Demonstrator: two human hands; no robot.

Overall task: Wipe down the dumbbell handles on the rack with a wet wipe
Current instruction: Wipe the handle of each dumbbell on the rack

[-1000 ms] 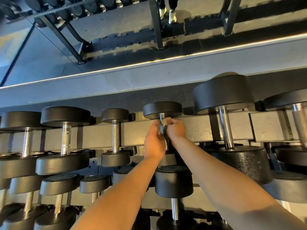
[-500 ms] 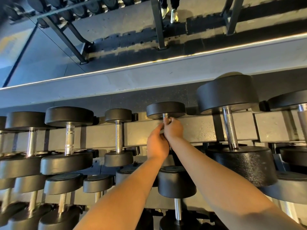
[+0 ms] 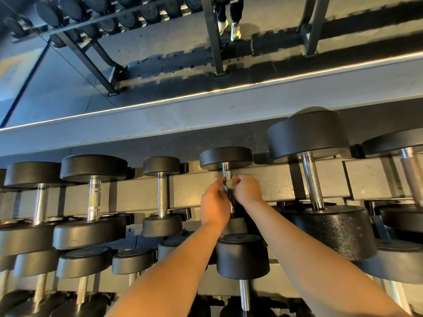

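While the dumbbell [image 3: 226,157] sits on the rack [image 3: 274,186], the left hand [image 3: 215,207] and right hand [image 3: 248,189], close together, grip its handle [image 3: 226,173].

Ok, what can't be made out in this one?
Head view only.
Wet wipe: not made out; the left hand and right hand grip the handle and cover that spot.
Handle's lower half: behind the same hands.
Far-right dumbbell: cut by the right edge.
Person at top: only legs and shoes, cut by the top edge.
Weight markings: none legible.
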